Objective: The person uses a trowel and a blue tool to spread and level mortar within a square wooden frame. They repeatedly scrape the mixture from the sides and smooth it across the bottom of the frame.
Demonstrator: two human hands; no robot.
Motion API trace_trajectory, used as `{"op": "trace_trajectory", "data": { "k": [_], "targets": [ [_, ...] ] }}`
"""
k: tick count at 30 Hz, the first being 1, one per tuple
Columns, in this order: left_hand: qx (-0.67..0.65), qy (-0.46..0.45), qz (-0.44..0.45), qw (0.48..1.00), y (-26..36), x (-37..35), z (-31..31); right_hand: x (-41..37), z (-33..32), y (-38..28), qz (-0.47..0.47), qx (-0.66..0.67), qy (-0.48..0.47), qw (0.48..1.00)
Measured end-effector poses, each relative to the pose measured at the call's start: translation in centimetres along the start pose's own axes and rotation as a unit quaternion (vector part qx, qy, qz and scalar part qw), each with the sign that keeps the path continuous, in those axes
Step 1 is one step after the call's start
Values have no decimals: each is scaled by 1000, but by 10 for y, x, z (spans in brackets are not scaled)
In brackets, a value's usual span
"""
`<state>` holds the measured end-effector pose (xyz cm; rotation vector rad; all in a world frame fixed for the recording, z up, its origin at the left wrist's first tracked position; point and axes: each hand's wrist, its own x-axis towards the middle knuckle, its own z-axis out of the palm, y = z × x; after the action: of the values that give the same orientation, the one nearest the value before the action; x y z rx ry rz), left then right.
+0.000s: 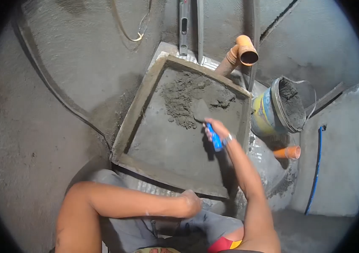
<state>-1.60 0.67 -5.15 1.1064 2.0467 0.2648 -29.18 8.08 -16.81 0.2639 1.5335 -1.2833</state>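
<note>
My right hand [216, 128] is closed around the blue handle of a trowel [216, 142]. The trowel's grey blade lies against a heap of wet mortar [181, 99], and its outline blends into the mix. That heap sits in the upper half of a square tray-like basin [169, 156] with raised mortar edges. My left hand [191, 203] rests by my knee, just below the basin's near edge. It is bent downward, and its fingers are hidden from view.
A bucket [266, 110] of mortar stands tilted at the right. Behind the basin rise an orange pipe [247, 50] and a spirit level [183, 31] leaning on the wall. Another orange pipe stub [288, 152] and a blue tube [316, 170] are on the right.
</note>
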Motion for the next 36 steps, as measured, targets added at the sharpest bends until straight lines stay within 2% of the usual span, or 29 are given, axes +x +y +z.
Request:
{"op": "trace_trajectory", "data": {
  "k": [1,3,4,6,7,8,10,13,16,18,19,22,23,25,26,27,29,30,31,34,35,36],
  "targets": [
    [-5,7,7,1000,0,4,5,14,-2,-14,-5,-22,-4,1000],
    [-11,15,25,1000,-3,7,20,7,23,-25,-68,-211,152,963],
    [-8,-10,22,1000,-1,6,19,16,13,-18,-132,-335,155,920],
    [-3,-49,8,999,1,4,10,41,-6,-4,-250,-567,150,771],
    [12,-49,13,999,1,8,15,-10,17,-15,-145,-449,89,877],
    [17,-32,13,999,1,5,15,-26,21,-5,-119,-355,83,924],
    [23,17,4,1000,-1,-1,10,-47,19,10,-67,-170,64,981],
    [47,43,-20,998,-3,8,10,-41,3,14,2,-67,54,996],
    [9,-26,7,1000,-10,12,4,26,-9,-22,-26,-100,45,994],
    [-20,-54,4,998,-13,13,7,19,5,-45,-63,-267,118,955],
    [-32,-68,12,997,-11,16,8,37,-4,-41,-158,-501,160,836],
    [7,-54,26,998,-6,12,21,34,10,-28,-324,-619,219,681],
    [20,-19,36,999,-7,9,28,30,11,-19,-305,-616,181,703],
    [10,-49,39,998,-8,14,29,18,9,-7,-267,-614,108,735],
    [5,-56,35,998,-11,15,25,7,7,16,-234,-546,197,780],
    [8,-26,15,1000,-8,6,13,-3,-4,29,-225,-519,173,807],
    [6,6,-2,1000,-12,1,7,-40,-15,43,-258,-408,123,867],
    [3,21,-11,1000,-15,-1,4,-69,-10,40,-201,-274,96,936],
    [0,15,-27,1000,-16,0,0,-94,-4,36,-136,-133,68,979],
    [-6,-10,-28,1000,-19,1,-13,-116,-5,41,-138,-105,95,980],
    [-6,-11,-31,999,-19,2,-13,-117,1,33,-131,-137,117,975],
    [-6,-13,-33,999,-17,2,-14,-105,4,20,-151,-148,81,974]
  ]
}}
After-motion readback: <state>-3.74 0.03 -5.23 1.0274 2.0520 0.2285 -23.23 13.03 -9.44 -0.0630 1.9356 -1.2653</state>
